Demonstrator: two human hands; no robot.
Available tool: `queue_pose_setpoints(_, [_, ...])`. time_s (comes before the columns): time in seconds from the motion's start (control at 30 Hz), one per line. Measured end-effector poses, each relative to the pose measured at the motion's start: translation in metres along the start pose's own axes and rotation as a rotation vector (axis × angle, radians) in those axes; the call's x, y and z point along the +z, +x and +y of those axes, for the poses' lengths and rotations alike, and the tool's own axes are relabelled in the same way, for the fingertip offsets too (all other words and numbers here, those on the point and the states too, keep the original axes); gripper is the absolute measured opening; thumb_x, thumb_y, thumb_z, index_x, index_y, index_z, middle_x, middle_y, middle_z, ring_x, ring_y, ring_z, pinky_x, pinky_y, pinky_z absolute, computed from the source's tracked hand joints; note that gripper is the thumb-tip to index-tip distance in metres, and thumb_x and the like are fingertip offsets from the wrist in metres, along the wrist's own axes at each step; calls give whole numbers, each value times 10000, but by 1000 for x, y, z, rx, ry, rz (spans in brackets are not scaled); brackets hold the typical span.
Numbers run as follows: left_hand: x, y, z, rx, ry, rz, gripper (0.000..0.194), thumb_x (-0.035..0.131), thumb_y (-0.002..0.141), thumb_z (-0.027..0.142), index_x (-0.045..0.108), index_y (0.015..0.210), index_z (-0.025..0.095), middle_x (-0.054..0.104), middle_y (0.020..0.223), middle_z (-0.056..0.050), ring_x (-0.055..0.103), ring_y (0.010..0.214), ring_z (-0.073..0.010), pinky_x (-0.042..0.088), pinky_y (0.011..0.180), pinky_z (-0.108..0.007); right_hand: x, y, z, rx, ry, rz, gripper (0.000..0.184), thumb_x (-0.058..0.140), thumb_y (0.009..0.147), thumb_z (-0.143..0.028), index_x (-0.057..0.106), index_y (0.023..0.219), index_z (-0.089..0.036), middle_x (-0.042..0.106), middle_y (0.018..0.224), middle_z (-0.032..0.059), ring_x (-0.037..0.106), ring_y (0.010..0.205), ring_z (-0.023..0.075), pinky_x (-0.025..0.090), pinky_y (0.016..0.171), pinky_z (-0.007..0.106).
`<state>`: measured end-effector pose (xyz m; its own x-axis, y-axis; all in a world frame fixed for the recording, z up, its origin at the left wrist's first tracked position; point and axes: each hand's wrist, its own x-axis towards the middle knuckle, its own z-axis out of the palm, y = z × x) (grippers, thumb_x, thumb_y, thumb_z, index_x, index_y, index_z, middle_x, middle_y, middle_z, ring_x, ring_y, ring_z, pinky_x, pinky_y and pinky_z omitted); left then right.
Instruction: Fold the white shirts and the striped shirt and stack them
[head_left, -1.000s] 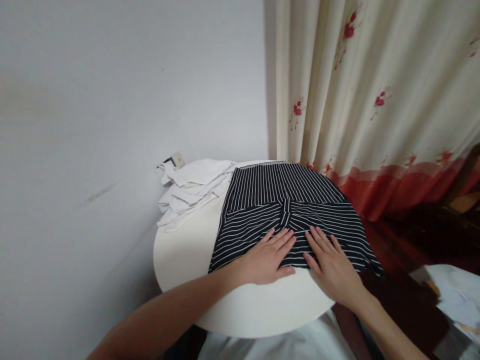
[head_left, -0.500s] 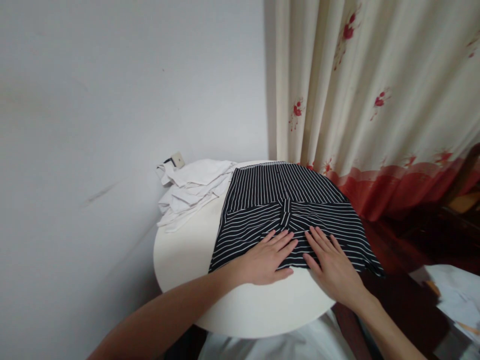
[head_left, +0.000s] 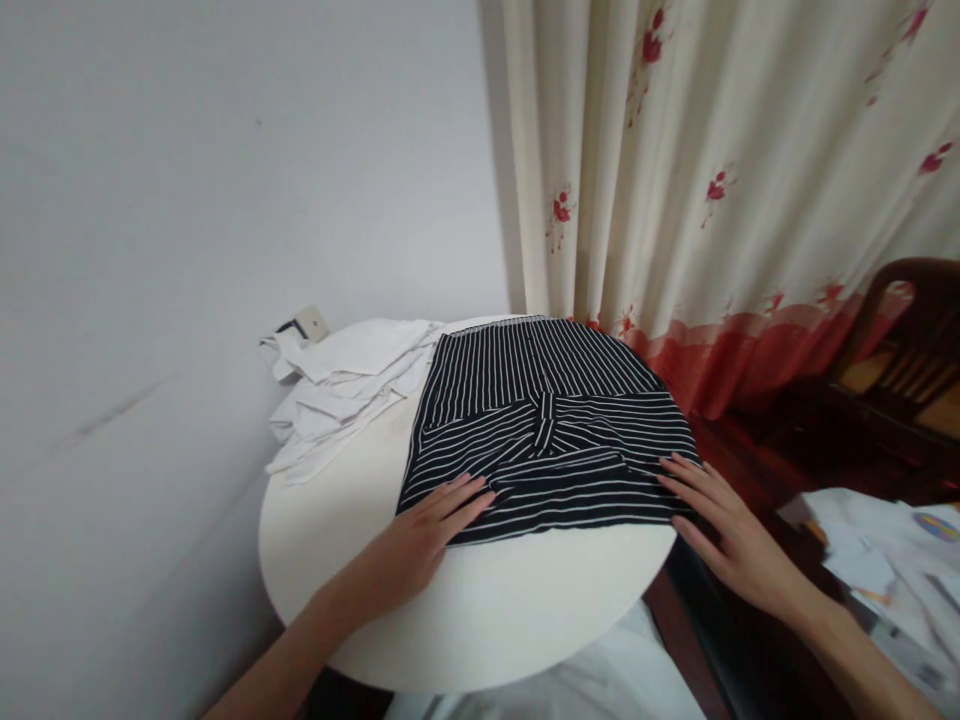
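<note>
A black garment with white stripes [head_left: 555,430] lies spread over a round white table [head_left: 495,600]. It has a knotted band at its middle, and its upper part drapes toward the far edge. My left hand [head_left: 431,525] rests on the garment's near left corner, fingers stretched out and holding nothing. At the right edge, my right hand [head_left: 720,525] touches the cloth with its fingers extended and apart; its palm reaches beyond the table's rim.
Crumpled white cloth [head_left: 345,380] lies at the table's back left, near a small box on the wall [head_left: 311,322]. A floral curtain [head_left: 675,150] hangs behind. At right are a wooden chair [head_left: 892,350] and a white pile [head_left: 877,550].
My hands have moved apart from the garment's middle, left to its near left corner and right to its right edge. The near hem now lies flatter. The view has shifted right.
</note>
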<state>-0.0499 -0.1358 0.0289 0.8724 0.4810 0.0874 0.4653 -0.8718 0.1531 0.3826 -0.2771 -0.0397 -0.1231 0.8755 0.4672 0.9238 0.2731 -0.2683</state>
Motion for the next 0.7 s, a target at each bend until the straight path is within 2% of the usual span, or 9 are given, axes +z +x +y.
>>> queue_pose_setpoints(0.1, [-5, -18, -9, -1, -23, 35, 902, 335, 804, -79, 267, 1571, 393, 302, 1626, 66, 311, 1491, -212, 313, 1209, -480, 4, -20, 20, -7, 22, 123, 555, 514, 965, -322, 427, 1512, -288, 420, 1572, 77, 361, 1461, 294, 249, 1206, 584])
queue_pose_setpoints(0.2, [-4, -33, -15, 10, -26, 64, 797, 377, 869, -25, 342, 1542, 400, 350, 1605, 58, 381, 1457, -218, 352, 1185, -463, 14, -34, 31, -11, -14, 210, 644, 567, 927, -303, 368, 1539, -299, 398, 1580, 88, 365, 1455, 318, 262, 1191, 603])
queue_pose_setpoints(0.37, [8, -51, -24, 11, -68, 159, 492, 425, 998, 134, 581, 1389, 390, 522, 1495, 29, 508, 1370, -213, 440, 1139, -424, 37, -37, 41, 25, -86, 296, 676, 585, 915, -258, 352, 1545, -335, 369, 1595, 85, 397, 1432, 331, 300, 1165, 612])
queue_pose_setpoints(0.47, [11, -57, -28, -28, -123, 219, 378, 438, 1025, 222, 671, 1296, 345, 612, 1405, -4, 578, 1300, -222, 488, 1106, -417, 47, -35, 44, -18, -92, 332, 672, 556, 919, -184, 360, 1533, -373, 371, 1592, 74, 435, 1406, 313, 330, 1149, 601])
queue_pose_setpoints(0.57, [11, -61, -30, -63, -120, 228, 346, 460, 1028, 273, 680, 1286, 339, 647, 1360, 2, 633, 1230, -207, 510, 1084, -370, 52, -34, 44, -45, -98, 399, 731, 564, 908, -152, 311, 1553, -385, 399, 1573, 85, 477, 1369, 305, 348, 1131, 610])
queue_pose_setpoints(0.7, [13, -61, -32, -69, -79, 224, 372, 475, 1018, 277, 630, 1352, 338, 660, 1341, 15, 657, 1193, -187, 516, 1066, -326, 58, -27, 37, 11, -130, 474, 867, 654, 866, -221, 202, 1595, -346, 385, 1580, 118, 467, 1369, 334, 314, 1129, 650])
